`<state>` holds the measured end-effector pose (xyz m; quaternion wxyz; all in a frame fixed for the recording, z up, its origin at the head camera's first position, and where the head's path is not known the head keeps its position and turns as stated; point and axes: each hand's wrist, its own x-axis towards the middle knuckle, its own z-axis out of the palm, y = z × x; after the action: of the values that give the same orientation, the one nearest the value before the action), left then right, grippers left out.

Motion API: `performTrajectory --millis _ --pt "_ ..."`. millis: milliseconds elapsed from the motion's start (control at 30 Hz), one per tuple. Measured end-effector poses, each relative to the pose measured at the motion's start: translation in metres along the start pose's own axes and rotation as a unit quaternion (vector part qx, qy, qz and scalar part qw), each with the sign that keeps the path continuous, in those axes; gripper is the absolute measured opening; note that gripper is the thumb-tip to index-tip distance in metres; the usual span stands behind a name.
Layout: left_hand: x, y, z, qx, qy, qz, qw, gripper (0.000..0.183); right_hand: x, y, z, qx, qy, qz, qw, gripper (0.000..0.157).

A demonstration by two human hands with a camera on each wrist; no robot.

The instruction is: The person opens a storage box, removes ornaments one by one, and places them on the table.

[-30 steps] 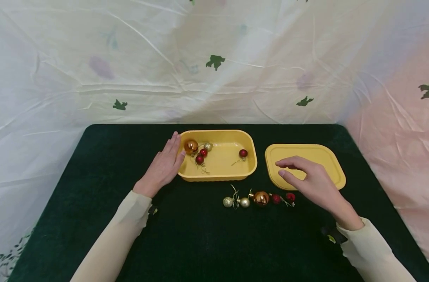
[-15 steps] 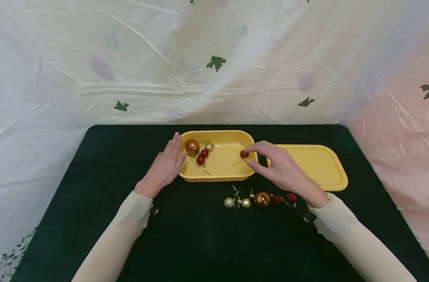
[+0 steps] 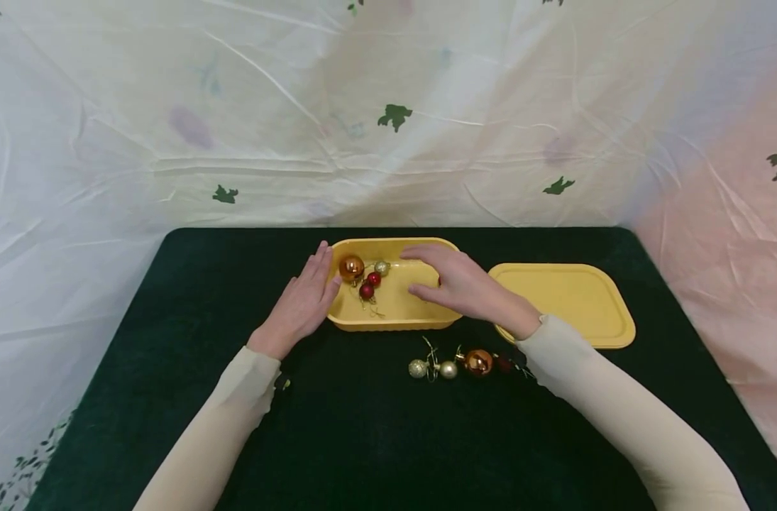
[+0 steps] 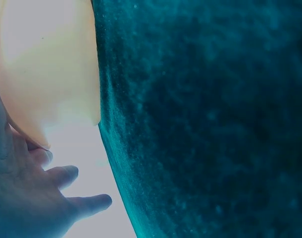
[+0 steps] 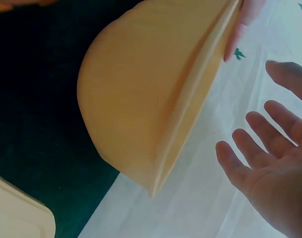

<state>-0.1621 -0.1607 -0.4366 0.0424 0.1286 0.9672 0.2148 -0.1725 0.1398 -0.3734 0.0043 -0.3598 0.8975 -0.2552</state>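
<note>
A yellow plastic box (image 3: 397, 301) stands open on the table in the head view. My left hand (image 3: 299, 301) lies along its left end with straight fingers, and the left wrist view shows those fingers (image 4: 67, 173) at the box wall. Over the right half of the box hovers my right hand (image 3: 458, 284), fingers loosely bent and holding nothing; the right wrist view shows its fingers (image 5: 252, 146) spread above the rim. Inside, at the left, are a copper Christmas bauble (image 3: 352, 268), a gold one (image 3: 382, 267) and red baubles (image 3: 366, 291). Another red bauble is mostly hidden behind my right hand.
A yellow lid (image 3: 570, 301) lies flat to the right of the box, partly under my right forearm. In front of the box is a row of baubles: glittery gold (image 3: 417, 368), smooth gold (image 3: 448, 370), copper (image 3: 478, 363) and dark red, partly covered by the sleeve. Pale patterned cloth (image 3: 286, 106) hangs behind the table.
My right hand has moved left from above the lid to over the box, past the red bauble at its right end. My left hand stays at the box's left end.
</note>
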Motion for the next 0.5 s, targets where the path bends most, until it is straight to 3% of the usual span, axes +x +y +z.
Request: performTrajectory --millis 333,500 --pt "-0.001 -0.003 -0.001 0.006 -0.002 -0.005 1.0 0.069 0.034 0.006 0.018 -0.017 -0.061 -0.008 0.998 0.067" --pt "-0.001 -0.003 0.0 0.005 -0.001 -0.008 1.0 0.069 0.046 0.009 0.023 -0.002 -0.078 0.009 0.997 0.068"
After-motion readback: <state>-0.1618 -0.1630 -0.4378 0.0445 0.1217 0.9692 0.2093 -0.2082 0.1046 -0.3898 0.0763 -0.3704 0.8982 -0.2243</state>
